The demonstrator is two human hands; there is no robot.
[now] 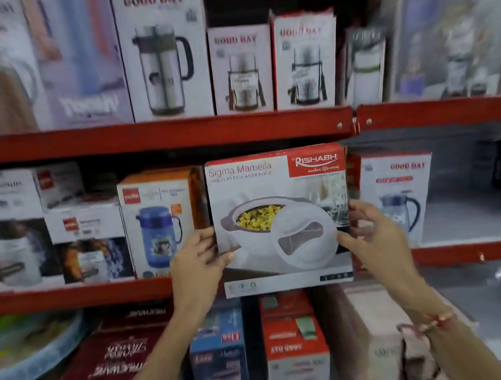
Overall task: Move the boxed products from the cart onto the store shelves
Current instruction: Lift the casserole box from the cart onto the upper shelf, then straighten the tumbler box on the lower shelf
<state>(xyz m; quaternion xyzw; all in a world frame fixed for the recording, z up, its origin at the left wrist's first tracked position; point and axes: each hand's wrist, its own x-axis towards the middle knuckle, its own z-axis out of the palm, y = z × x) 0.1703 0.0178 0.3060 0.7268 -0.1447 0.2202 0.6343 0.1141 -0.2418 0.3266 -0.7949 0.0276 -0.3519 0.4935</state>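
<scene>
A white and red casserole box (pixel 280 217), labelled Sigma Marbella, stands upright at the front of the middle red shelf (pixel 69 297). Its lower edge hangs in front of the shelf's lip. My left hand (pixel 199 258) grips its left side and my right hand (pixel 371 232) grips its right side. The box sits between an orange box with a blue jug (pixel 161 221) on its left and a white Good Day jug box (pixel 398 196) on its right.
The upper red shelf (pixel 157 136) carries tall flask and jug boxes (pixel 163 50). More boxes (pixel 295 346) stand on the lowest level below my arms. Stacked plastic tubs (pixel 27 346) lie at the lower left. The middle shelf's right part (pixel 477 212) shows bare grey surface.
</scene>
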